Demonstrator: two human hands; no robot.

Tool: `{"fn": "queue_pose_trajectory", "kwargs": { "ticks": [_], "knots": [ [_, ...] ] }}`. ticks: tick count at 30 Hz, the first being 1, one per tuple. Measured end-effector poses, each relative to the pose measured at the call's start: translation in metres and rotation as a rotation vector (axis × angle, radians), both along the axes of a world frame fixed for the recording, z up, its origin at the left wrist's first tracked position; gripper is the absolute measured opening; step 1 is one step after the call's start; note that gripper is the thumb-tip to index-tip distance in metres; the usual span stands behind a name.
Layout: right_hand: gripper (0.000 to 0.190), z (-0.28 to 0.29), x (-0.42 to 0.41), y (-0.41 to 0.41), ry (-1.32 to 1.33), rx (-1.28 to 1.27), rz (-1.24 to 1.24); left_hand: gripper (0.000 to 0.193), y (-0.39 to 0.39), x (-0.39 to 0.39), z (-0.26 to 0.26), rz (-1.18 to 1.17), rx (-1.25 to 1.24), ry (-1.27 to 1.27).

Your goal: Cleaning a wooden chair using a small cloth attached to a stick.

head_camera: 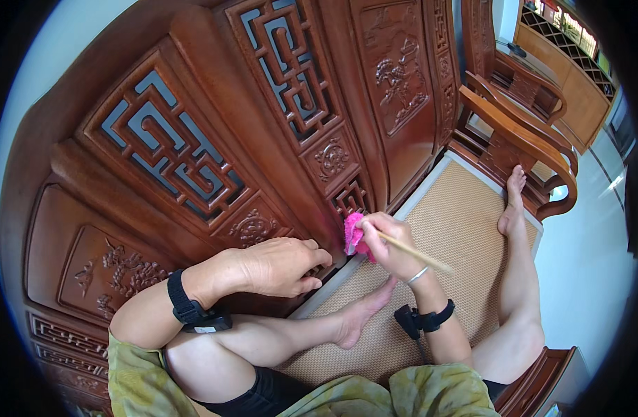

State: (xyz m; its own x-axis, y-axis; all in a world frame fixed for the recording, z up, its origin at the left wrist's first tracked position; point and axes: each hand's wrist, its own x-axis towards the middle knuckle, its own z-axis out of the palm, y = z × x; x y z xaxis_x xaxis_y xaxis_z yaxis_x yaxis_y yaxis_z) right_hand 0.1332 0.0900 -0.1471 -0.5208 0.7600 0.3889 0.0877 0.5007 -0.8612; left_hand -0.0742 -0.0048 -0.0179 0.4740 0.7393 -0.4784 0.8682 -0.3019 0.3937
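Observation:
My right hand (389, 242) grips a thin wooden stick (415, 253) together with a bright pink fluffy cloth (354, 234). The cloth is bunched at the stick's far end, close to the low lattice panel (350, 197) of a carved dark-red wooden backrest (293, 182). My left hand (287, 267) reaches to the foot of the backrest, left of the cloth, with its fingers bent. Its fingertips are near a small openwork part there; whether they touch or hold anything cannot be told. Larger lattice panels and carved reliefs stand above both hands.
A woven seat mat (449, 203) with a pale border lies under my legs. A curved wooden armrest (522, 130) rises at the right, my foot against it. Beyond are another wooden chair (527, 83), a wooden cabinet (569, 83) and a pale tiled floor (584, 260).

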Motion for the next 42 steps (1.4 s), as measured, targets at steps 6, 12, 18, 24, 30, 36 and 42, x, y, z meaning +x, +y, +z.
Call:
{"fn": "queue_pose_trajectory", "kwargs": {
  "ticks": [6, 12, 18, 24, 30, 36, 42],
  "knots": [
    [0.013, -0.003, -0.007, -0.007, -0.031, 0.264, -0.03, 0.043, 0.0, 0.002, 0.002, -0.003, 0.006, 0.018],
    [0.02, 0.003, 0.017, 0.014, -0.027, -0.246, 0.067, 0.043, -0.001, 0.002, 0.0, 0.019, -0.017, 0.018],
    [0.021, -0.008, 0.019, 0.012, -0.156, -0.026, -0.009, 0.043, -0.001, 0.002, 0.002, 0.009, 0.0, 0.001],
    [0.012, -0.021, 0.008, 0.003, -0.028, 0.069, -0.014, 0.043, -0.001, 0.0, 0.001, 0.006, 0.002, -0.006],
    [0.011, -0.045, 0.002, -0.001, 0.047, 0.254, -0.013, 0.044, 0.0, 0.001, 0.0, 0.005, 0.003, -0.009],
    [0.018, -0.03, 0.01, 0.009, -0.299, 0.015, 0.061, 0.043, -0.001, 0.002, 0.0, 0.007, -0.005, 0.03],
    [0.02, -0.037, 0.013, 0.004, -0.001, -0.207, -0.086, 0.043, 0.0, 0.002, 0.001, -0.002, 0.003, 0.002]
  ]
}}
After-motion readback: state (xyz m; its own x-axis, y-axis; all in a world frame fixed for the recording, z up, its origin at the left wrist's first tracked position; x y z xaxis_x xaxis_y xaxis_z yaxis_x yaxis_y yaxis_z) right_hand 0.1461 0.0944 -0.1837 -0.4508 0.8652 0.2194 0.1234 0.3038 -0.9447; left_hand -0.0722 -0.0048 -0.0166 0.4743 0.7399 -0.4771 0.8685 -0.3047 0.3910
